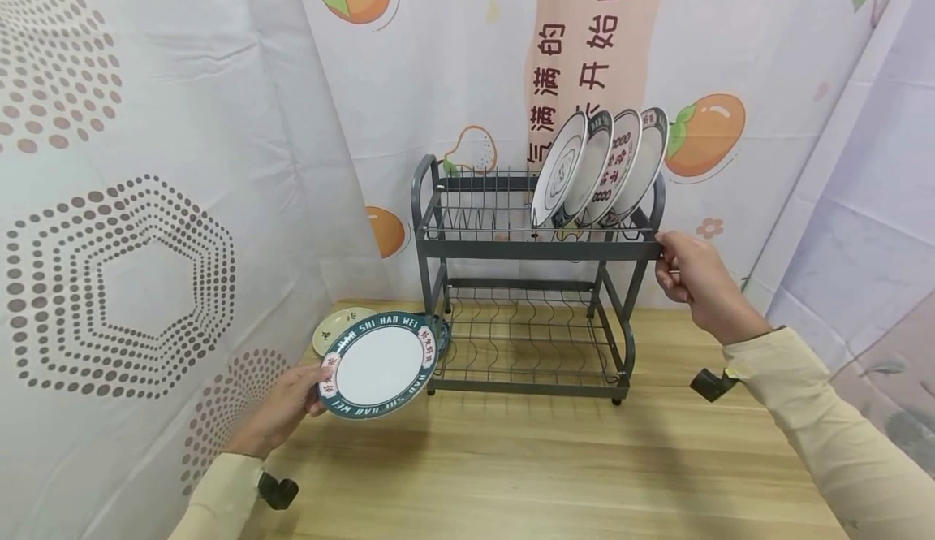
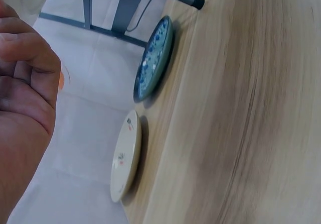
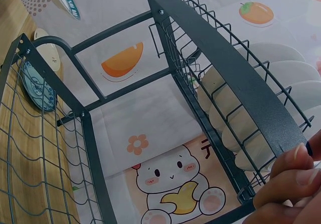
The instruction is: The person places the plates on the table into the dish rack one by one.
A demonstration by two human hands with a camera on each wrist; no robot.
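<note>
Head view: left hand point(image 1: 285, 407) holds plate point(image 1: 378, 366); right hand point(image 1: 700, 282), rack point(image 1: 504, 249).

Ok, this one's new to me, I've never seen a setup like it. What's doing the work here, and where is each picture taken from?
There's no machine: a person works with bare hands. The widest picture comes from a camera worn on the head; the other two come from cameras on each wrist, so they look tilted. The left hand holds a green-rimmed plate by its edge. The right hand grips the right front corner of the dish rack's upper tier, where four plates stand on edge. The rack stands on a wooden table; to its left lie a cream plate and a blue plate.
</note>
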